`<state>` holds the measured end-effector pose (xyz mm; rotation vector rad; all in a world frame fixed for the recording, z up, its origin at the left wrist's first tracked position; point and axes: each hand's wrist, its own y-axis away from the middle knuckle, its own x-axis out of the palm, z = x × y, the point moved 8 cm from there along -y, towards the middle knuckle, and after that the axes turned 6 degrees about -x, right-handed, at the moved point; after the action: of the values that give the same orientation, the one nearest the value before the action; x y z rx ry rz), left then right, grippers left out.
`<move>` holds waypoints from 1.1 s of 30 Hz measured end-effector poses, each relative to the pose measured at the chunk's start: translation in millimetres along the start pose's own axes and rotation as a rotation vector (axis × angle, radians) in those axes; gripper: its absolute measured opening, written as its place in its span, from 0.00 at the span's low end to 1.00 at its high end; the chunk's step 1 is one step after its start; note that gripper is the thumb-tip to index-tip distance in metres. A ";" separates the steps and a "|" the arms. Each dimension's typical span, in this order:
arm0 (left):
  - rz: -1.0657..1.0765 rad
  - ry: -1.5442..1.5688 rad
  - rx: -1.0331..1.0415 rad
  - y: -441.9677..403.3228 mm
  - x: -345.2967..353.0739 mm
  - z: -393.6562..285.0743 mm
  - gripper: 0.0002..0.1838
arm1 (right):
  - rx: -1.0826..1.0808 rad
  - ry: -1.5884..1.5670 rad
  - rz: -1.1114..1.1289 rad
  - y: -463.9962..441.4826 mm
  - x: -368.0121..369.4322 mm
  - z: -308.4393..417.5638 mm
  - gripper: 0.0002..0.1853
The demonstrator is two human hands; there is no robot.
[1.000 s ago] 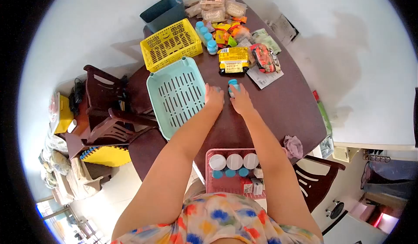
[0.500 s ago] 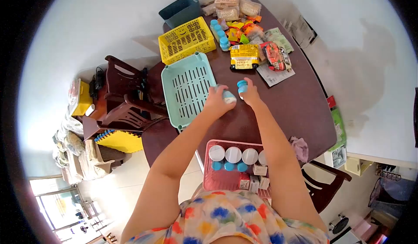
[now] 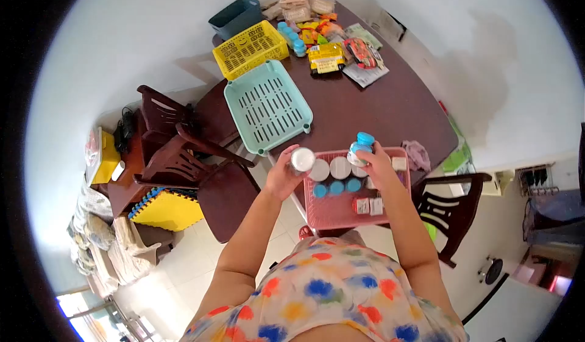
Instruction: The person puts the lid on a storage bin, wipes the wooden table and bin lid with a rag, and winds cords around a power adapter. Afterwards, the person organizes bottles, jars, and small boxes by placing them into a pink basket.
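My left hand [image 3: 283,176] is closed around a round jar with a white lid [image 3: 303,159], at the left rim of the pink basket [image 3: 323,218]. My right hand [image 3: 380,166] grips a small bottle with a blue cap [image 3: 364,141], held upright above the basket's far side. Inside the basket, a row of white-lidded jars [image 3: 340,167] stands behind a row of blue-capped bottles [image 3: 336,188]. Small boxes [image 3: 361,206] lie near the front of it. My right hand hides some of the contents.
A mint-green slotted basket [image 3: 248,120] sits on the dark table [image 3: 365,110], beside a yellow basket [image 3: 251,52] and a dark green bin [image 3: 234,17]. Blue-capped bottles [image 3: 298,47] and snack packets [image 3: 326,58] stand at the back. A purple cloth [image 3: 416,155] lies right. Chairs [image 3: 454,205] flank the table.
Both hands have moved back from the middle of the table toward my body, bringing the jar and bottle to the pink basket. My view has shifted, showing more of that basket.
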<state>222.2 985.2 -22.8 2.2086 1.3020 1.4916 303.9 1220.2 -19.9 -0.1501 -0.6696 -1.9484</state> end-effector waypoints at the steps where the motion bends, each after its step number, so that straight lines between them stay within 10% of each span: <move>1: 0.022 -0.051 0.013 11.8 2.1 2.9 0.25 | -0.024 -0.058 -0.026 19.7 0.0 -8.1 0.34; 6: -0.085 -0.113 -0.049 42.8 -18.0 38.0 0.37 | -0.124 -0.108 -0.194 91.4 -11.5 -41.2 0.29; 13: 0.061 -0.433 -0.069 39.9 -22.0 90.1 0.28 | -0.403 0.421 -0.211 118.6 -12.4 -65.8 0.28; 16: -0.016 -1.417 0.462 55.9 7.5 71.8 0.27 | -0.683 1.090 -0.157 141.6 21.4 -39.6 0.28; 33: 0.090 -1.833 0.712 49.6 12.0 139.5 0.27 | -0.812 1.585 0.008 134.9 23.1 -84.7 0.25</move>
<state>365.7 1007.2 -54.0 2.4260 0.8554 -1.2281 425.4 1115.0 -29.6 0.8204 1.1305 -1.5737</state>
